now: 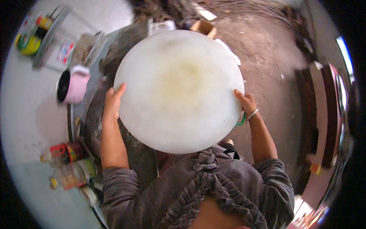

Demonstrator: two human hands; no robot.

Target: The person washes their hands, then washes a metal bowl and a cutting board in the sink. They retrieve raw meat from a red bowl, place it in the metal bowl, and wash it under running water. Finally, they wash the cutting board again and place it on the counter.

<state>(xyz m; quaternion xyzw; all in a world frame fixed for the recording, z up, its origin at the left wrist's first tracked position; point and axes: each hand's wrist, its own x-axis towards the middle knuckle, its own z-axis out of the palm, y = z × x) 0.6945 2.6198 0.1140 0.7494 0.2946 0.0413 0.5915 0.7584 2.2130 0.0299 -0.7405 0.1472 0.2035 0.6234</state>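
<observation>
A large round white board, stained yellowish near its middle, is held up in front of my chest. On its left edge my left hand grips it, the thumb on the upper face and the fingers hidden beneath. My right hand holds the opposite edge in the same way, with a metal bangle around that wrist. A bit of a green loop shows under the board near the right hand; what it belongs to is hidden.
On the left, a pink pot, a clear-sided box and several bottles stand along a ledge by the wall. Brushwood and a cardboard box lie beyond the board. Dark red furniture stands at right on the dirt floor.
</observation>
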